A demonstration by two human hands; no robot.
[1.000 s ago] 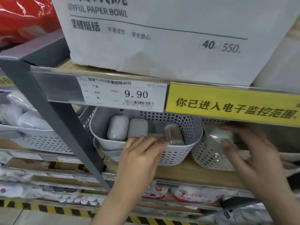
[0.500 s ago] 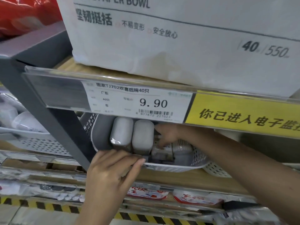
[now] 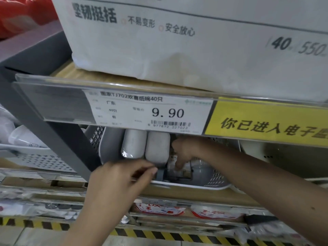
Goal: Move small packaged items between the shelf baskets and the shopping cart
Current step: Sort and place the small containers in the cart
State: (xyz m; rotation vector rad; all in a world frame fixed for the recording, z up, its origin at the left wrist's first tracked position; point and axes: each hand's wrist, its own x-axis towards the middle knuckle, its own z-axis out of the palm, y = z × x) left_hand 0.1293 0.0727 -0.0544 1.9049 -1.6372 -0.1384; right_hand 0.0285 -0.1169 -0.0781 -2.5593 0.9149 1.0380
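Red bag point(image 3: 26, 13): top left corner, on the upper level, beside the grey upright.

Neighbouring basket point(image 3: 35, 157): far left of the lower shelf point(image 3: 195, 192), pale and perforated, with clear plastic cups point(image 3: 21, 137) above its rim.

Grey upright point(image 3: 58, 139): slants down from the left edge and crosses in front of the basket row.

Left hand point(image 3: 122, 181): at the front left corner of the middle basket point(image 3: 218, 180); fingers curled, tips pinched on the basket's front rim beside a small grey piece whose nature cannot be told.

Two grey rounded packs point(image 3: 156, 148): side by side and touching, standing at the left end of the middle basket, tops hidden behind the price strip.

Price tag point(image 3: 149, 112): white, reads 9.90, in the clear strip on the upper shelf's front edge.

Paper bowl carton point(image 3: 195, 50): large, white, printed 40 and 550, standing on the upper shelf directly above the basket.

Right hand point(image 3: 184, 153): reaching in from the right, inside the middle basket just right of the grey packs; fingers bent downward onto a small clear container point(image 3: 174, 167) among mixed packaged items. Grip narrow; whether it fully encloses the container cannot be told.

Yellow notice point(image 3: 266, 125): right part of the same strip, black characters.

Red-and-white packets point(image 3: 159, 209): on the level below, under the basket.

Hazard tape point(image 3: 159, 235): yellow and black, along the bottom edge.
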